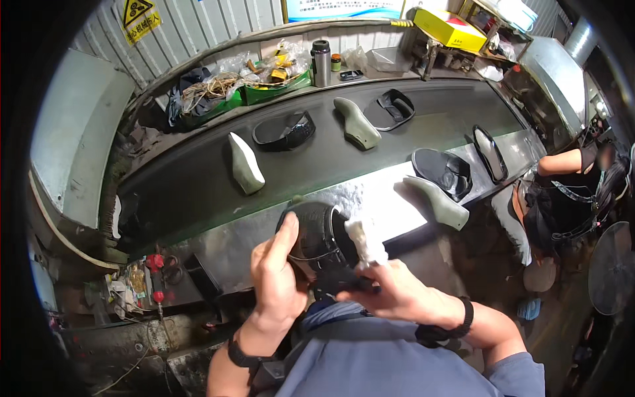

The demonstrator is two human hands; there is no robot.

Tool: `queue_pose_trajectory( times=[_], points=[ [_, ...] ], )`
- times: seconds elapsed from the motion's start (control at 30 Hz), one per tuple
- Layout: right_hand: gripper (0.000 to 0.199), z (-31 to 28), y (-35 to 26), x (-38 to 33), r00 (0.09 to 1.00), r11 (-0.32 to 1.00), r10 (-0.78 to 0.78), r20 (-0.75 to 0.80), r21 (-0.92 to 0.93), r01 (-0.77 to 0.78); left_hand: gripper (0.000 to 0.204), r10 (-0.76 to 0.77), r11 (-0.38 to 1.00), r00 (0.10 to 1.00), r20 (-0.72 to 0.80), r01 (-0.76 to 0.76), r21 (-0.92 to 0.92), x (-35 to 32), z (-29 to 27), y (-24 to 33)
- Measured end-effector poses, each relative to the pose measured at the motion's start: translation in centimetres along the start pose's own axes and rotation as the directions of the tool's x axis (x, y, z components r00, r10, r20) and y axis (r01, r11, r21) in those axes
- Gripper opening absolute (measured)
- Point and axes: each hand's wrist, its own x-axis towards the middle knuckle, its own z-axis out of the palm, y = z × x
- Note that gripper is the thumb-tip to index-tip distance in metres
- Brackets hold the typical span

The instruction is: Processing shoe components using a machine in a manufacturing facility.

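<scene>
**Black shoe upper held over the table's near edge**

A glossy black shoe upper (316,239) with a pale last (366,242) sticking out sits above the metal table (390,198). The left hand (276,278) cups its side, fingers closed on it; the right hand (390,294) grips its lower part. Beyond it, grey-green lasts (245,165) and black uppers (284,130) lie on the dark conveyor belt (198,185). Farther back stand a steel flask (321,63), a yellow box (450,28) and a yellow triangular warning sign (137,17).

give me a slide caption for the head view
Both hands, left hand and right hand, grip a black shoe upper beside a conveyor belt.
</scene>
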Motion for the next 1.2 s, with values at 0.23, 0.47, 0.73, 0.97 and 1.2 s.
queue_pose_trajectory(
  times=[0.23,0.47,0.73,0.97,1.2],
  points=[
    [0.047,2.4,-0.6,3.1,0.972,0.529,0.169,-0.166,0.847,0.053,0.041,0.732,0.529,0.669,0.128,-0.677,0.512,4.1,-0.3,-3.7],
    [0.041,1.4,2.6,3.9,0.959,0.688,0.256,-0.123,0.72,-0.091,0.076,0.328,0.891,0.932,0.156,-0.36,0.276,5.4,-3.8,-5.7],
    [0.042,3.1,15.4,-1.6,0.929,0.729,-0.255,0.27,-0.578,0.368,0.022,-0.357,0.913,0.931,-0.078,0.365,0.181,17.0,-13.1,-9.9],
    [0.032,7.8,23.3,-1.1,0.904,0.86,-0.426,0.031,-0.299,0.415,0.028,0.305,0.482,0.927,-0.218,0.047,0.875,23.8,-14.2,-13.0],
    [0.123,12.0,23.5,0.7,0.971,0.997,0.014,-0.239,0.081,0.006,0.031,0.433,0.326,0.852,-0.295,0.158,0.932,24.4,-13.8,-15.0]
  ],
)
